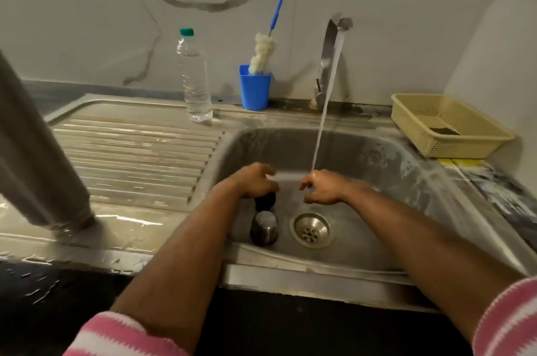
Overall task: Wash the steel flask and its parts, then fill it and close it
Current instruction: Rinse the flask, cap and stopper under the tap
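Standing inverted on the drainboard, steel flask (dull grey); both hands' fingers loosely curled, holding nothing

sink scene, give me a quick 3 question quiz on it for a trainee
1. True or false: water is running from the tap into the sink.
2. What stands in the blue cup? A) a long-handled bottle brush B) a spoon C) a toothbrush
3. Where does the steel cap sit relative to the drain?

Key
1. True; the stream falls onto the right hand.
2. A; the bottle brush has a blue handle.
3. In the basin, just left of the drain, below the left hand.
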